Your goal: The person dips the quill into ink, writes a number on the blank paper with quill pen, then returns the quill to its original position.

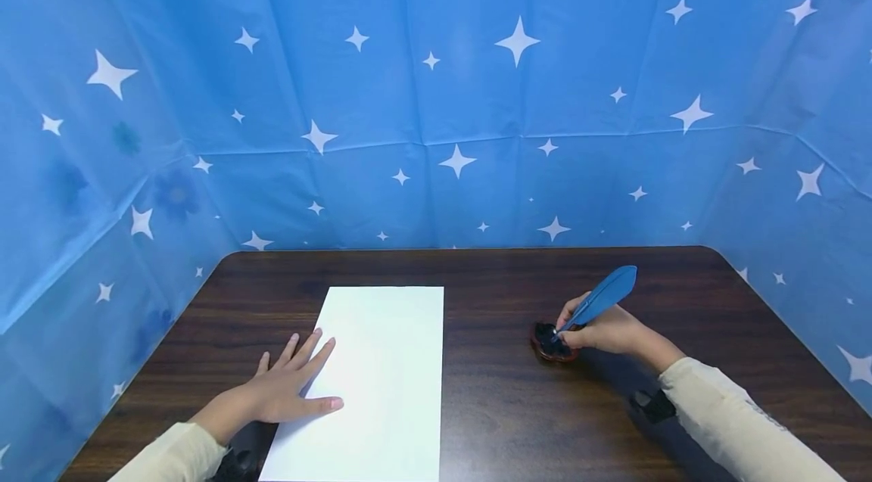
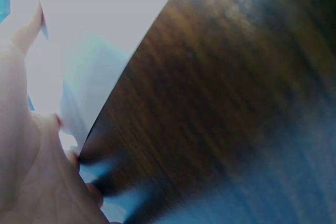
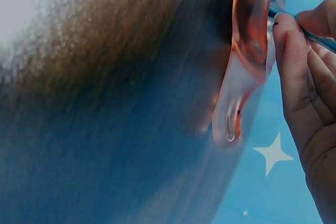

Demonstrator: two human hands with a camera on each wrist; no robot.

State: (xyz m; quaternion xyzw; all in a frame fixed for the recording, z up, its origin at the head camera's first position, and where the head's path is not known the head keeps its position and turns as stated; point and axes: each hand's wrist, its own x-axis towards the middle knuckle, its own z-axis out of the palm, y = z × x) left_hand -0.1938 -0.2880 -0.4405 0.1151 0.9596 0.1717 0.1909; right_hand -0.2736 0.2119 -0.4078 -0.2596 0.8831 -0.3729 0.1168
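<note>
In the head view a blank white sheet of paper [image 1: 388, 376] lies on the dark wooden table. My left hand [image 1: 279, 391] rests with spread fingers over the paper's left edge, thumb and some fingers on it, the others beyond it. To the right, my right hand [image 1: 606, 331] pinches a blue feather quill pen [image 1: 606, 293] near its lower end. The quill's tip is down in a small dish of dark ink [image 1: 545, 346]. The right wrist view shows the dish [image 3: 249, 30] as reddish and see-through, with a rounded handle-like end, and the quill's shaft [image 3: 320, 39] between thumb and fingers.
The wooden table [image 1: 490, 421] has rounded far corners. Behind it and on both sides hangs a blue cloth [image 1: 436, 104] with white stars. Cream sleeves [image 1: 736, 414] cover both forearms, and a dark strap device [image 1: 652, 406] sits under the right wrist.
</note>
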